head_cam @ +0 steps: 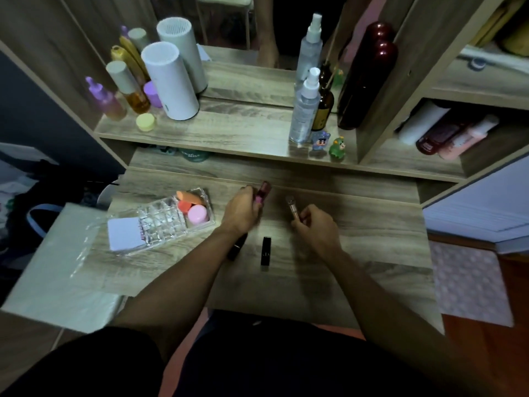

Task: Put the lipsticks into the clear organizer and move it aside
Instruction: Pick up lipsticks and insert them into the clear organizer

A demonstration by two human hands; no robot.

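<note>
The clear organizer (160,222) lies on the wooden desk at the left, its grid slots empty, with sponges and a pink jar in its far compartment. My left hand (242,210) grips a pink lipstick (263,191) just right of the organizer. My right hand (315,224) holds a beige-gold lipstick (292,206) upright. A black lipstick (265,250) lies on the desk between my forearms. Another dark lipstick (236,249) lies partly hidden under my left wrist.
A white card (124,233) rests at the organizer's near end. The shelf above holds a white cylinder (170,81), spray bottles (305,110), a dark red bottle (366,78) and small figurines (329,144). A plastic-covered box (63,265) stands left of the desk.
</note>
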